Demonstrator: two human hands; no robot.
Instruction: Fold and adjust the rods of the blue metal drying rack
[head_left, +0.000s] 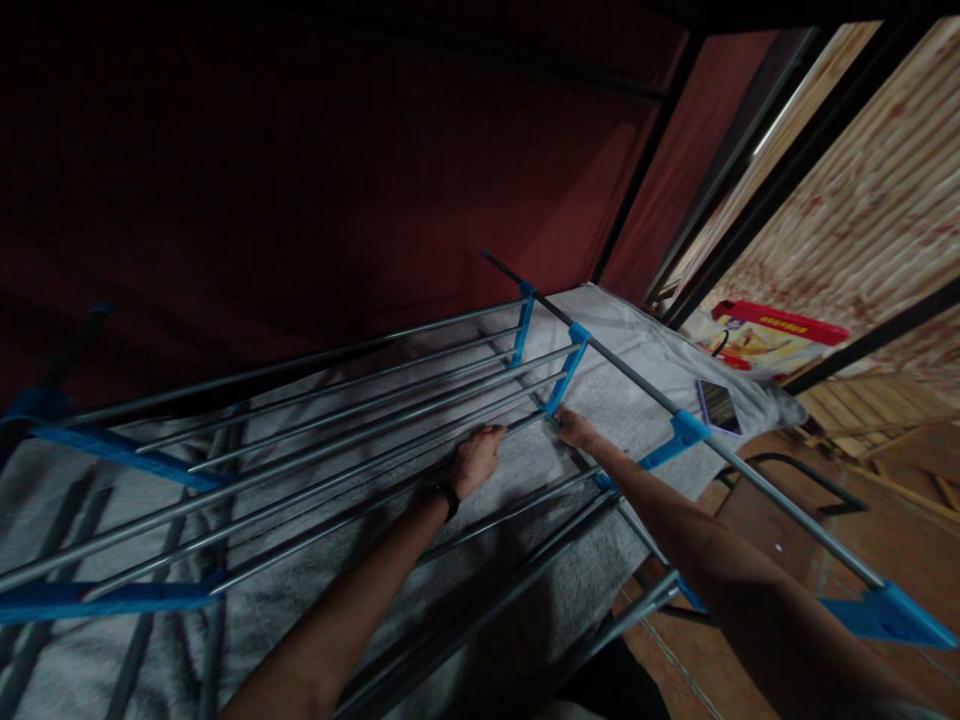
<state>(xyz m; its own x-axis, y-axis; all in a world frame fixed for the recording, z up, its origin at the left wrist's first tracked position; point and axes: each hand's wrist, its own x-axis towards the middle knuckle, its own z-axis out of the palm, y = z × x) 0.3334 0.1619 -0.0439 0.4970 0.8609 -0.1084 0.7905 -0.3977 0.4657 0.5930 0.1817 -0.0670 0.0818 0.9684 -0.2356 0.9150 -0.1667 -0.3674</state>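
Observation:
A rack of grey metal tubes [375, 405] joined by blue plastic brackets lies across a grey cloth-covered surface. My left hand [478, 460], with a dark band at the wrist, is closed around one of the lower tubes near its right end. Just to the right, my right hand [575, 430] closes at the lower end of a blue bracket [566, 375], where that tube meets it; its fingertips are partly hidden. A long side pole [637, 378] runs through the brackets above my right forearm. Another blue bracket [675, 440] sits nearer me on this pole.
A phone [718, 406] lies on the grey cloth [622, 330] at the right. Beyond it is a red and yellow printed package [780, 335]. A dark red wall [375, 200] stands behind the rack. Tiled floor [787, 550] and a dark curved bar [814, 475] show at right.

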